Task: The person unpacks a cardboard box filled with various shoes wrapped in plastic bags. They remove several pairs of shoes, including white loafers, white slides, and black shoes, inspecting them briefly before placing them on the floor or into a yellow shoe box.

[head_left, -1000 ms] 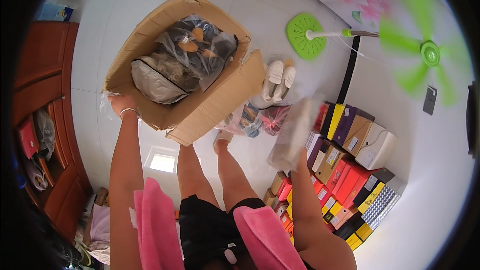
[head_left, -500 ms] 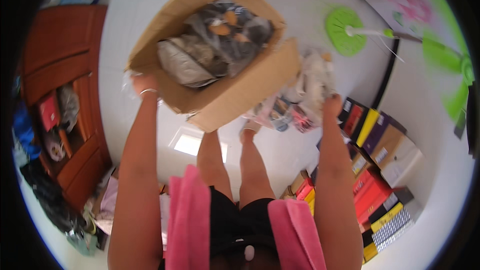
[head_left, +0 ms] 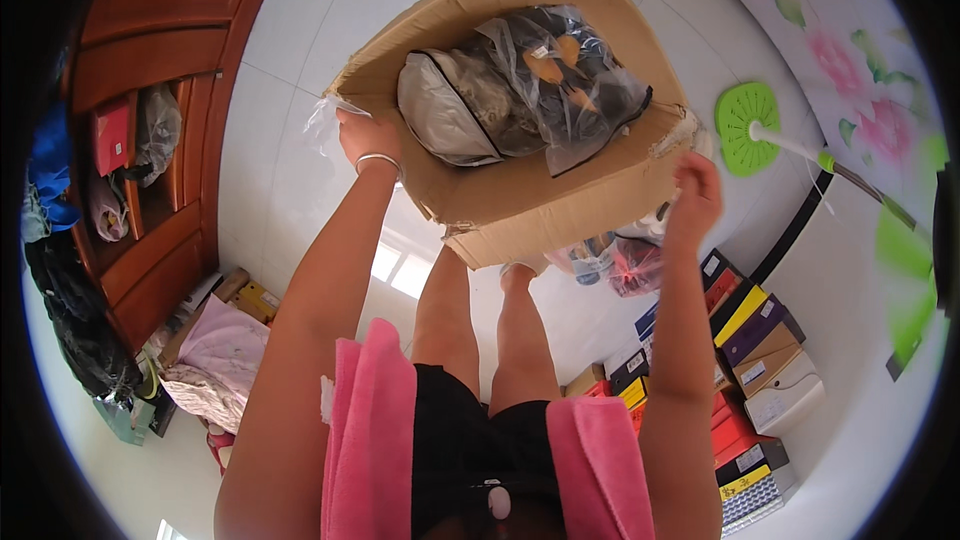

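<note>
A worn cardboard box [head_left: 560, 220] tilts in front of me. My left hand [head_left: 369, 140] grips its left edge, with crumpled clear plastic [head_left: 322, 128] beside the fingers. Inside lie a grey zipped bag [head_left: 440, 115] and a clear bag [head_left: 600, 125] with dark and orange-brown things in it. Next to the box's torn right corner is my right hand [head_left: 697, 198], its fingers loosely bent and apart, holding nothing that I can see. Partly hidden below the box is a clear bag of shoe-like things [head_left: 635, 265].
Stacked shoe boxes [head_left: 745, 340] line the right wall. A green fan [head_left: 910, 280] and its stand base [head_left: 748, 130] are at the right. A red-brown wooden cabinet [head_left: 165, 270] stands left, with bags and a pink cloth [head_left: 215, 340] near it.
The box has shifted right and its contents have slid. My right hand has let go of the clear bag, which is lower behind the box, and has moved up to the box's right corner.
</note>
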`<state>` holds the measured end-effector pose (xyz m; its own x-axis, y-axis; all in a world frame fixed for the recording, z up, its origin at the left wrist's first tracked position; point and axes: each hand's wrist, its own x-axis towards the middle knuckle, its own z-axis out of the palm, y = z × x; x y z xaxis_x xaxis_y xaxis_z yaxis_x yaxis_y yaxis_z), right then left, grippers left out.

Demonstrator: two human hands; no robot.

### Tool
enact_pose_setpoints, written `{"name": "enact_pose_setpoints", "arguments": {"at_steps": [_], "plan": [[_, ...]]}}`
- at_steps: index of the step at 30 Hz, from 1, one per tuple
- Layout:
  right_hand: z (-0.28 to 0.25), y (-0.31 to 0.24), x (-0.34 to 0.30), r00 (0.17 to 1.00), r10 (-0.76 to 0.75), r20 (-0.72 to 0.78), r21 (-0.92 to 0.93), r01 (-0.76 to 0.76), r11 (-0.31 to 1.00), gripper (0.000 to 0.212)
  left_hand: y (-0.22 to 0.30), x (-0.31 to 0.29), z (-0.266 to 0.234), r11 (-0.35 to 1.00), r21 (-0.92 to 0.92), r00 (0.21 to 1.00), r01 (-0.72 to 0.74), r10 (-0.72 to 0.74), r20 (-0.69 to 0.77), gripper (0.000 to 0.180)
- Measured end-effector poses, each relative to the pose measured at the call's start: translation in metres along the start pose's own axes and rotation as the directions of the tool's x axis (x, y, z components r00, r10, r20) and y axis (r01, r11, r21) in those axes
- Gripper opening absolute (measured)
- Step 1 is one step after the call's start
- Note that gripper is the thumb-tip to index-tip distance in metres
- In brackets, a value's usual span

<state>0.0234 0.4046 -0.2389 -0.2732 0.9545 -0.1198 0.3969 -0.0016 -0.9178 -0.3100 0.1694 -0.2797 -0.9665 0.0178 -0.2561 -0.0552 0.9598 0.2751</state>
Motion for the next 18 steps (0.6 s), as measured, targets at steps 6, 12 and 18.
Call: {"name": "enact_pose_setpoints", "arguments": {"at_steps": [6,12,18], "plan": [[0.162,-0.021,-0.003,0.825,0.098,0.557,-0.63,0.343,0.697,0.071,0.004,0.003,-0.001,1.0,-0.006,0.999,0.031,-0.03,0.039,0.044],[0.202,0.035,0.028,0.832,0.487,0.266,-0.964,0.227,0.138,0.087,0.005,0.005,0.007,0.997,-0.045,0.997,0.057,-0.054,0.059,0.06],[0.175,0.051,0.059,0.793,0.383,0.474,-0.88,0.436,0.187,0.07,0.001,0.008,0.009,0.997,-0.062,0.998,0.036,-0.032,0.051,0.07]]}}
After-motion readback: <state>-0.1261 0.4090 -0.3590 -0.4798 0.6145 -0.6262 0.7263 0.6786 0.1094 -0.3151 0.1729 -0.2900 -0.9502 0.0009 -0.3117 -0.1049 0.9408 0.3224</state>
